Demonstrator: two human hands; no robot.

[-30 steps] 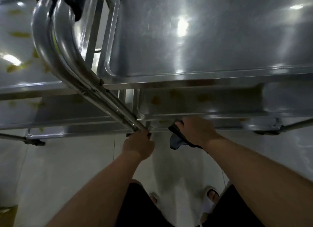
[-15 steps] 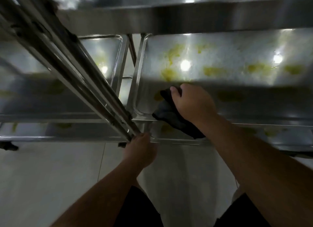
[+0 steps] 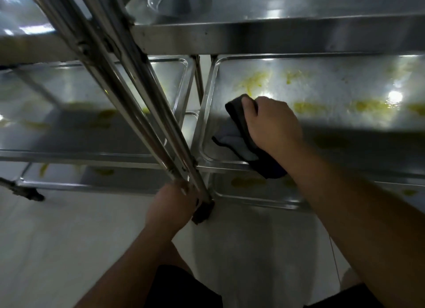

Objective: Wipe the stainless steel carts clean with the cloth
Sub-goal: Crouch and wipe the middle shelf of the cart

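Nearest: our left hand [image 3: 171, 206] clenched round lower end of cart upright tubes [image 3: 128, 96], at near corner of left cart [image 3: 69, 156]. Beyond: our right hand [image 3: 272, 124] grasps dark cloth [image 3: 239, 133], pressing it on middle shelf [image 3: 333, 82] of right cart, near-left corner. Farther along shelf: yellow smears [image 3: 308, 107]. Top shelf edge [image 3: 276, 39] overhead.

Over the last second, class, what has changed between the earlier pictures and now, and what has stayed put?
The right hand carried the dark cloth up from the cart's bottom edge onto the stained middle shelf, then further in towards the yellow smears. The left hand stayed gripping the foot of the cart's leg tubes.
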